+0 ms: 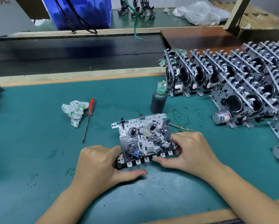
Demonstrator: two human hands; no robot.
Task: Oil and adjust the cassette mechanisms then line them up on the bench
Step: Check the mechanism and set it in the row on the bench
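Mechanism (143, 139) in both your hands, low over the green bench (38, 143)
Your left hand (101, 164) grips its near-left corner and your right hand (190, 152) pinches the right edge — fingers curled on the metal frame; the oil bottle (159, 99) stands just behind, finished mechanisms (232, 78) lined up at right, a red screwdriver (89, 118) and rag (74, 110) lying to the left

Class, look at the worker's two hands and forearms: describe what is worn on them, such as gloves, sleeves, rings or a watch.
Nothing is worn. The left hand and right hand are bare, with no gloves, and no rings show on the fingers. Both forearms are uncovered as far as the picture's lower edge: no sleeves, watch or wristband are in view.
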